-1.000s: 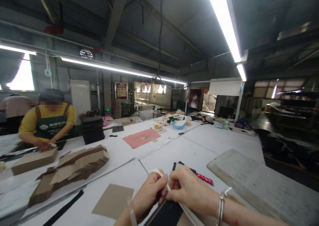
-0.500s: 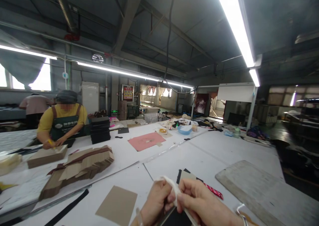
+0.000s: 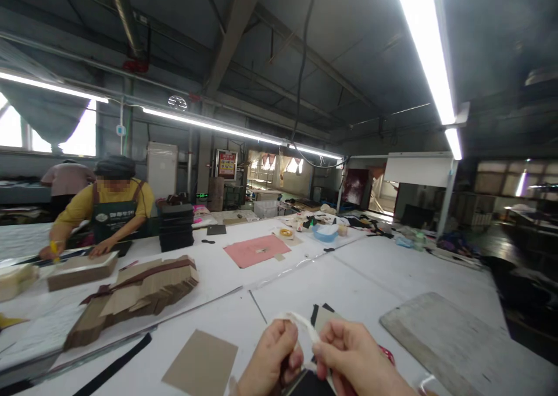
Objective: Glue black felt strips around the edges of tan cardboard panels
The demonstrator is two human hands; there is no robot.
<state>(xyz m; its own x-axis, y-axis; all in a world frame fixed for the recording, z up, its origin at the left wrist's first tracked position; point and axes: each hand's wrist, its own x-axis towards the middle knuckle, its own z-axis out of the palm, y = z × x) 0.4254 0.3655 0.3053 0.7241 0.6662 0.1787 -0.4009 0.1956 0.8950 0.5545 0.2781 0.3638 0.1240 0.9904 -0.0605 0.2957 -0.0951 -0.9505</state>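
Note:
A narrow white strip (image 3: 306, 323), curved into an arch, runs between my two hands near the bottom of the head view. My left hand (image 3: 271, 356) is closed, with one end of the strip pinched between thumb and fingers. Opposite it, my right hand (image 3: 355, 352) pinches the strip's other side. Below the fingers lies a black piece with a pale edge (image 3: 308, 385), mostly covered by the hands. Just beyond my right hand are a grey-beige piece with black parts (image 3: 323, 316) and a red object (image 3: 387, 355), both partly hidden.
A beige square sheet (image 3: 201, 361) lies left of my hands, near a black strip (image 3: 114, 366). A grey board (image 3: 457, 338) is at right. Farther off are stacked brown pieces (image 3: 148, 288), a pink sheet (image 3: 257, 250) and a person in an apron (image 3: 114, 213).
My hands have drawn slightly apart, and the white strip now bows in a wider, more open arch. Across the table, the person's hand with a yellow tool has moved left.

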